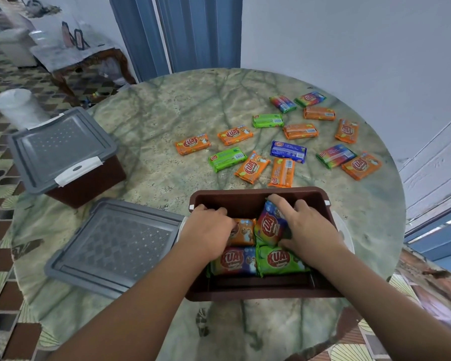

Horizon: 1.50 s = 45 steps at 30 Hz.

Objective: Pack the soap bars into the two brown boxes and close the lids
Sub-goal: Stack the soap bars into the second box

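Head view: we note the round marbled bench [167,105], the open brown box [245,201] at its near edge, loose soap bars [288,151] toward the far right. Both hands, left [206,234] and right [307,230], press wrapped bars inside, fingers curled. Wrappers look glossy, slippery; bars stiff, light; grip across the narrow sides.

brown box [255,291], grey lid [115,246], green-veined table [167,105]

both hands [208,230] [306,230] arranging soap bars [270,226] inside open brown box [258,290].
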Tool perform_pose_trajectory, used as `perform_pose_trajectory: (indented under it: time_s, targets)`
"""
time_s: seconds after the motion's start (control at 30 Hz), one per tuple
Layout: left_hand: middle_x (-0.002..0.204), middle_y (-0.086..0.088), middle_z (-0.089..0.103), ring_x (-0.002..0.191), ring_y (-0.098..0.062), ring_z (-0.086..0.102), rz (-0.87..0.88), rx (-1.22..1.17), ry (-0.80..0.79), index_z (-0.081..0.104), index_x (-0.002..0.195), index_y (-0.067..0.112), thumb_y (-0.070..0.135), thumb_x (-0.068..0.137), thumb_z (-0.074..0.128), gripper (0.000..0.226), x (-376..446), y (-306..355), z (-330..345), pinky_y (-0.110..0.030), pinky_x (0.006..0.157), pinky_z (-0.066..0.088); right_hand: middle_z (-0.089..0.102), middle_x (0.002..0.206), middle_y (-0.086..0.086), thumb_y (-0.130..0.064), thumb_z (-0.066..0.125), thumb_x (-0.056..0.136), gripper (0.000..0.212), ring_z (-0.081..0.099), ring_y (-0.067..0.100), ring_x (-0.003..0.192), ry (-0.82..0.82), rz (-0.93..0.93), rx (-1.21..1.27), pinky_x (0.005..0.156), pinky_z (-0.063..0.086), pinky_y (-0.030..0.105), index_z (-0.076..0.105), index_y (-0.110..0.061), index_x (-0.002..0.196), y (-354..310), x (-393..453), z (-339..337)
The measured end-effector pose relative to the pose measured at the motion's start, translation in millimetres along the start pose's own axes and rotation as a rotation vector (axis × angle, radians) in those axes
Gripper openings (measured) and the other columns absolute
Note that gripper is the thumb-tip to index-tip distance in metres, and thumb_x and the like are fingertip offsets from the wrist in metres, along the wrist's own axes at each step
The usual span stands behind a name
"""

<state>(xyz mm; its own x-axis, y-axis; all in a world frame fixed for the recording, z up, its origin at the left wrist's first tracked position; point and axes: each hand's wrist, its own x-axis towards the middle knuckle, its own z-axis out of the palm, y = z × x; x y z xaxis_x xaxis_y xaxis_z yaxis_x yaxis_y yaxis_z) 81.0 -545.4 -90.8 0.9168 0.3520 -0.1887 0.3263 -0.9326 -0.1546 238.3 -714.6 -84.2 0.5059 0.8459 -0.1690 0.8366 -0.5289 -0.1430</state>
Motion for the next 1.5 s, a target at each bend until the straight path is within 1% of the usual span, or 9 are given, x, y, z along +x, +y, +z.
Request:
perform_pose_trajectory:
  time_s: [0.2, 0.3, 0.53, 0.87, 1.0, 1.1, 1.23, 1.33, 1.5]
  targets:
    - [0.102, 0.002, 0.059, 0.087, -0.025, 0.062, 0.002, 0.005, 0.015, 0.064, 0.122, 0.034, 0.031, 0.096, 0.06, 0.026, -2, 2, -3, -0.04, 0.089, 0.044, 0.034, 0.123, 0.004, -0.071, 0.079, 0.069, 0.085, 0.042, 0.022, 0.112, 0.1, 0.061, -0.08, 0.093, 0.051, 0.032, 0.043, -0.021, 0.127, 0, -1, 4]
    - [0.103, 0.001, 0.059, 0.086, -0.026, 0.061, 0.0, 0.011, 0.014, 0.064, 0.122, 0.033, 0.032, 0.097, 0.06, 0.026, -3, 2, -4, -0.039, 0.086, 0.042, 0.038, 0.122, 0.004, -0.078, 0.07, 0.073, 0.083, 0.044, 0.021, 0.11, 0.079, 0.052, -0.14, 0.088, 0.053, 0.031, 0.044, -0.02, 0.125, -3, -1, 9]
    - [0.103, 0.0, 0.057, 0.088, -0.024, 0.063, 0.025, 0.028, -0.019, 0.067, 0.117, 0.033, 0.033, 0.098, 0.057, 0.022, -3, 1, -3, -0.04, 0.088, 0.041, 0.048, 0.128, 0.001, -0.059, 0.06, 0.093, 0.065, 0.049, 0.024, 0.117, -0.055, -0.114, -0.126, 0.089, 0.053, 0.041, 0.032, -0.039, 0.149, 0, 8, 18]
    - [0.095, 0.002, 0.05, 0.089, -0.024, 0.062, 0.003, 0.006, -0.044, 0.069, 0.114, 0.031, 0.028, 0.098, 0.053, 0.023, -5, 7, -6, -0.041, 0.088, 0.042, 0.052, 0.124, -0.003, -0.061, 0.059, 0.093, 0.064, 0.051, 0.02, 0.115, -0.049, -0.134, -0.063, 0.089, 0.053, 0.039, 0.04, -0.041, 0.151, 4, 12, 23]
    - [0.11, 0.003, 0.056, 0.105, -0.02, 0.052, -0.016, -0.23, 0.19, 0.065, 0.124, 0.031, 0.05, 0.098, 0.053, 0.034, -7, 3, -7, -0.039, 0.091, 0.044, 0.06, 0.105, -0.003, -0.056, 0.058, 0.096, 0.045, 0.059, 0.019, 0.097, 0.384, -0.208, 0.11, 0.077, 0.055, 0.038, 0.064, -0.025, 0.128, 4, 8, 6]
    - [0.113, 0.003, 0.05, 0.106, -0.019, 0.045, -0.102, -0.28, 0.462, 0.057, 0.128, 0.028, 0.043, 0.092, 0.067, 0.041, -9, -5, -7, -0.038, 0.091, 0.045, 0.053, 0.104, 0.002, -0.044, 0.07, 0.092, 0.048, 0.052, 0.024, 0.094, 0.602, -0.17, 0.094, 0.079, 0.051, 0.041, 0.06, -0.02, 0.132, 12, 15, -7]
    - [0.127, 0.0, 0.048, 0.119, -0.025, 0.047, -0.182, -0.243, 0.269, 0.045, 0.137, 0.027, 0.045, 0.092, 0.067, 0.053, 9, -23, -9, -0.04, 0.098, 0.042, 0.05, 0.13, 0.001, -0.059, 0.068, 0.087, 0.08, 0.049, 0.026, 0.12, 0.269, -0.082, -0.029, 0.104, 0.044, 0.043, 0.031, -0.035, 0.153, 23, 32, -14]
    - [0.119, -0.002, 0.057, 0.111, -0.027, 0.053, -0.168, -0.235, 0.123, 0.044, 0.125, 0.025, 0.049, 0.1, 0.056, 0.037, 26, -27, -12, -0.041, 0.083, 0.048, 0.056, 0.13, -0.004, -0.059, 0.056, 0.095, 0.056, 0.052, 0.024, 0.122, 0.15, -0.072, -0.115, 0.105, 0.04, 0.044, 0.036, -0.039, 0.143, 24, 42, -14]
    - [0.11, -0.003, 0.058, 0.105, -0.027, 0.052, -0.152, -0.219, 0.18, 0.042, 0.114, 0.026, 0.044, 0.102, 0.054, 0.025, 37, -29, -10, -0.039, 0.073, 0.04, 0.057, 0.121, -0.004, -0.053, 0.055, 0.099, 0.036, 0.051, 0.023, 0.118, 0.141, -0.027, -0.067, 0.099, 0.04, 0.044, 0.04, -0.041, 0.13, 26, 51, -17]
